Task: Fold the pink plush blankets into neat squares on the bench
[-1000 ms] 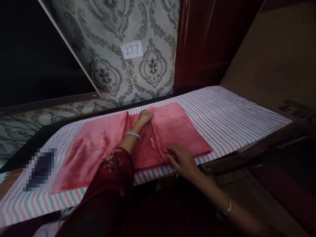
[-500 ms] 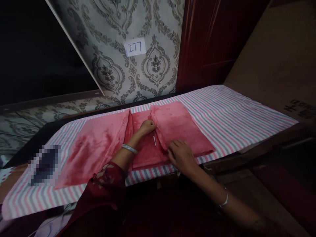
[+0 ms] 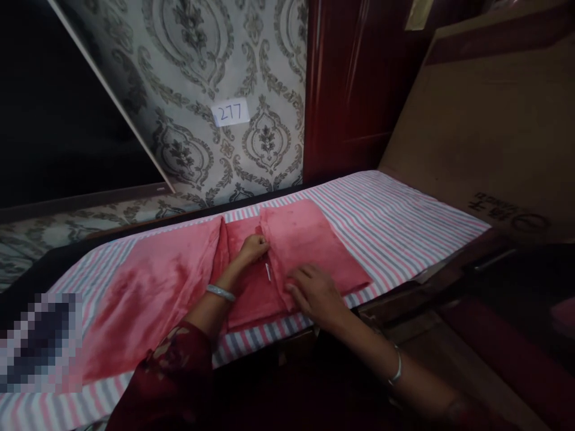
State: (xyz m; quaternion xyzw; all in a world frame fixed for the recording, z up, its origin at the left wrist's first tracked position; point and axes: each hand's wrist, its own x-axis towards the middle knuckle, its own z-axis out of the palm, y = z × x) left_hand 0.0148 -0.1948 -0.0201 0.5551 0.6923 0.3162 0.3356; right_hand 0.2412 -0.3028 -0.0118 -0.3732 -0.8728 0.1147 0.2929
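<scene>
From the head camera I see a pink fuzzy cloth (image 3: 179,269) lying flat on the striped sheet (image 3: 395,215), with its right side folded over. My left hand (image 3: 254,246) is curled on the edge of that fold, pinching it, I think. My right hand (image 3: 314,292) lies open and flat on the fold's near corner. The cloth looks soft, light and floppy, so I would hold it by the edges. A small white tag (image 3: 268,272) shows. The near left corner is blurred out.
</scene>
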